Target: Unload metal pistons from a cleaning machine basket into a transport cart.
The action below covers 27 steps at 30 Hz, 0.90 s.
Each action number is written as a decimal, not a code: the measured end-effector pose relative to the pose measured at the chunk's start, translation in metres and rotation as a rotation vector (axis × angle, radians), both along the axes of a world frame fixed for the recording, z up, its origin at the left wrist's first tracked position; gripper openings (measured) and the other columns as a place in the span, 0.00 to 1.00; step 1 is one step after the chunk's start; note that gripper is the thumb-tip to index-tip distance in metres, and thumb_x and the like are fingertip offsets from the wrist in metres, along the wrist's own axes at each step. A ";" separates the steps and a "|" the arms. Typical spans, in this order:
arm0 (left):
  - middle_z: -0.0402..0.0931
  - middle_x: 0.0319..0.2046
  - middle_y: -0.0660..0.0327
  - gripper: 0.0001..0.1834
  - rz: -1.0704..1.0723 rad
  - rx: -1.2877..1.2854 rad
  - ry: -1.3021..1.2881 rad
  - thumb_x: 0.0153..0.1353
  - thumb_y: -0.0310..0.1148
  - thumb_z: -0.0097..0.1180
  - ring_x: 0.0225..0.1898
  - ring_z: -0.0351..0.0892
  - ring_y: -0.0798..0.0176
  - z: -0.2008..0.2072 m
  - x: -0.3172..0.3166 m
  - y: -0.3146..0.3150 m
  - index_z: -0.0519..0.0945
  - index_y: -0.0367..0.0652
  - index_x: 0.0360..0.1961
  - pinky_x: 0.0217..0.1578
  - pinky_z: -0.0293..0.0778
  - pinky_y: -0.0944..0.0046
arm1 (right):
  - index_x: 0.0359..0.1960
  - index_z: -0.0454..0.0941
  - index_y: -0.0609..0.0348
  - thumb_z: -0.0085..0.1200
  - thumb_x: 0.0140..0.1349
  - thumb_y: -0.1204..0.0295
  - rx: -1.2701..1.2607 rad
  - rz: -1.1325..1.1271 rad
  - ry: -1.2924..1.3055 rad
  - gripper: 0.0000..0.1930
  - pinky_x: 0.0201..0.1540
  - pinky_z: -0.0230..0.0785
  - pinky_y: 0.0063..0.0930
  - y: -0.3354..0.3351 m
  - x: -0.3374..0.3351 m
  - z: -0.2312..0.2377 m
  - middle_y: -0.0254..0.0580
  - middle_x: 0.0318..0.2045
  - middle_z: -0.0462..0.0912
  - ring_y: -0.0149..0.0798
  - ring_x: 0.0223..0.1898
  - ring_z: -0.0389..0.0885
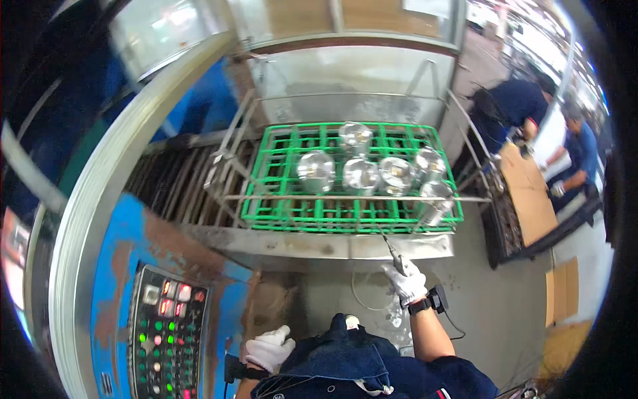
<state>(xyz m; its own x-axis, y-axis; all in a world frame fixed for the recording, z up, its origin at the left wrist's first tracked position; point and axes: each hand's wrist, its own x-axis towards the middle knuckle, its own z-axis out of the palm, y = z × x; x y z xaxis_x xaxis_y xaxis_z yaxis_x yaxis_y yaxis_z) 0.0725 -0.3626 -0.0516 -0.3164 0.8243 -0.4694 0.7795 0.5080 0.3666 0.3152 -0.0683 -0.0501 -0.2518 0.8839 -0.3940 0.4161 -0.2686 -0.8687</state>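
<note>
My right hand, in a white glove, is closed around a slim air blow gun. Its thin nozzle points up toward the front edge of a green wire rack. Several shiny, round metal parts stand in the rack's middle and right; one at the front right corner leans. My left hand, also gloved in white, is low near my body, its fingers curled and nothing visible in them. It touches neither the rack nor the parts.
A metal frame rail crosses above the rack's front. Left of it lies a roller conveyor, and nearer a blue control panel with lit buttons. At the right, two people work beside a dark cart with cardboard.
</note>
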 end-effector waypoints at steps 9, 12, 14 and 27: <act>0.80 0.38 0.51 0.21 0.334 -0.287 -0.066 0.61 0.50 0.42 0.43 0.80 0.46 0.047 0.012 -0.134 0.74 0.50 0.47 0.42 0.74 0.48 | 0.38 0.79 0.61 0.64 0.54 0.71 -0.164 0.718 0.226 0.12 0.33 0.75 0.21 -0.104 -0.137 0.072 0.38 0.33 0.84 0.26 0.29 0.80; 0.81 0.33 0.52 0.18 0.449 -0.194 -0.014 0.58 0.47 0.43 0.37 0.80 0.44 0.034 0.018 -0.211 0.76 0.48 0.41 0.35 0.73 0.45 | 0.35 0.80 0.60 0.70 0.47 0.72 0.398 0.849 0.517 0.14 0.34 0.74 0.29 -0.143 -0.186 0.097 0.41 0.32 0.83 0.34 0.29 0.80; 0.81 0.32 0.52 0.18 0.553 -0.188 -0.010 0.58 0.47 0.43 0.35 0.80 0.44 0.032 0.027 -0.257 0.76 0.48 0.40 0.34 0.73 0.45 | 0.30 0.80 0.59 0.71 0.44 0.70 1.097 0.985 0.467 0.14 0.37 0.72 0.38 -0.173 -0.218 0.170 0.43 0.28 0.82 0.46 0.31 0.80; 0.80 0.29 0.53 0.19 0.983 0.227 0.335 0.60 0.48 0.43 0.33 0.81 0.45 -0.039 0.093 -0.450 0.78 0.45 0.38 0.38 0.75 0.47 | 0.64 0.64 0.49 0.53 0.54 0.85 1.567 0.833 0.833 0.34 0.54 0.69 0.34 -0.363 -0.390 0.390 0.50 0.56 0.73 0.48 0.56 0.75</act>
<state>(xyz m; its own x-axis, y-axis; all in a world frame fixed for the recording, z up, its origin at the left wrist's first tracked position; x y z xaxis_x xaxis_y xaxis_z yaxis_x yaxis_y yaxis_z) 0.1652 -0.8131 -0.0907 -0.9757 0.1940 -0.1020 0.1430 0.9161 0.3745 -0.0752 -0.4315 0.3398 -0.3991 -0.1392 0.9063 -0.5600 0.8196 -0.1207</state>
